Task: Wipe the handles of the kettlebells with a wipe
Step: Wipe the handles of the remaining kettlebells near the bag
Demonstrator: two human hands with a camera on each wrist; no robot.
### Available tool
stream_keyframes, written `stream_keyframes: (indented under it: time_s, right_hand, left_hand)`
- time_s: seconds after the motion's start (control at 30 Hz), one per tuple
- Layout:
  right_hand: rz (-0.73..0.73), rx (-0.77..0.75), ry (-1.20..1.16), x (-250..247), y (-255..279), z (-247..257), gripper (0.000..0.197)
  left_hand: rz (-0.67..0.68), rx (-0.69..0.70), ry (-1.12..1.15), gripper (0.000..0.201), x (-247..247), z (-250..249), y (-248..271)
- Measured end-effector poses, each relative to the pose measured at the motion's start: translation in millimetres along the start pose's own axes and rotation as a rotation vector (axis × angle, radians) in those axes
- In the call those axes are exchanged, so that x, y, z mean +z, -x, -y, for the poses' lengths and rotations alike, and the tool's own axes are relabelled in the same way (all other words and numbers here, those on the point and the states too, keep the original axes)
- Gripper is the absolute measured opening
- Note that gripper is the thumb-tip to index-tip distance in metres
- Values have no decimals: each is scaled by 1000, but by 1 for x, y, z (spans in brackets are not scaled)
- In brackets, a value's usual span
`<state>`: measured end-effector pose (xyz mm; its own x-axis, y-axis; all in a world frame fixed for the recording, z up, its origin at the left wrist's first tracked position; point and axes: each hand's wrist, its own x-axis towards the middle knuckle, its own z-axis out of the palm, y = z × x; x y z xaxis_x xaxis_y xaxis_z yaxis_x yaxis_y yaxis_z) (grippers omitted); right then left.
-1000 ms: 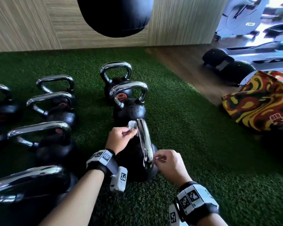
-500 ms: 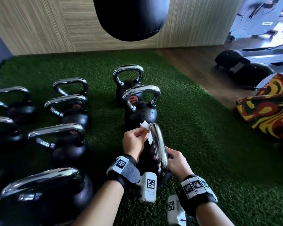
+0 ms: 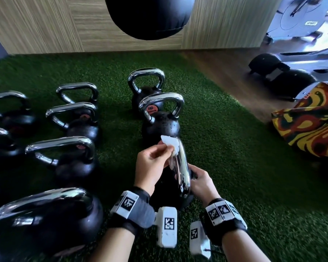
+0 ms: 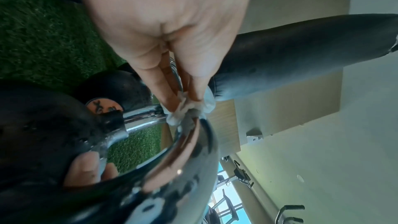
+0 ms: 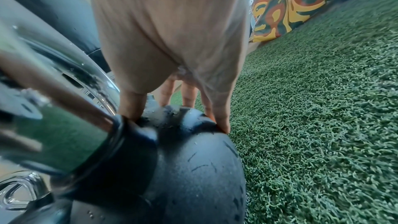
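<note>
The nearest black kettlebell stands on the turf between my hands, its chrome handle running front to back. My left hand pinches a crumpled white wipe against the far top bend of that handle. My right hand rests spread on the kettlebell's body beside the handle, fingertips pressing on the black shoulder.
Two more kettlebells stand in line beyond, and several others sit on the turf to the left. A black punching bag hangs ahead. A patterned bag lies at the right, with gym machines behind.
My right hand dropped from the near end of the handle onto the kettlebell's body. My left hand stays at the far bend with the wipe, which now shows more above the fingers.
</note>
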<state>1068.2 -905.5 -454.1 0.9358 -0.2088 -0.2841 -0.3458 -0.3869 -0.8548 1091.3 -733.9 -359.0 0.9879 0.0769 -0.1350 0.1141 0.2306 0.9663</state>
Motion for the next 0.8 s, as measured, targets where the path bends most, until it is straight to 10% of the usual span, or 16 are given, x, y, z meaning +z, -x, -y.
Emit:
stream_keyframes:
  time_s: [0.8]
  right_hand:
    - [-30, -23, 2, 0, 2, -1, 54]
  left_hand:
    - [456, 133, -333, 16, -58, 30, 52]
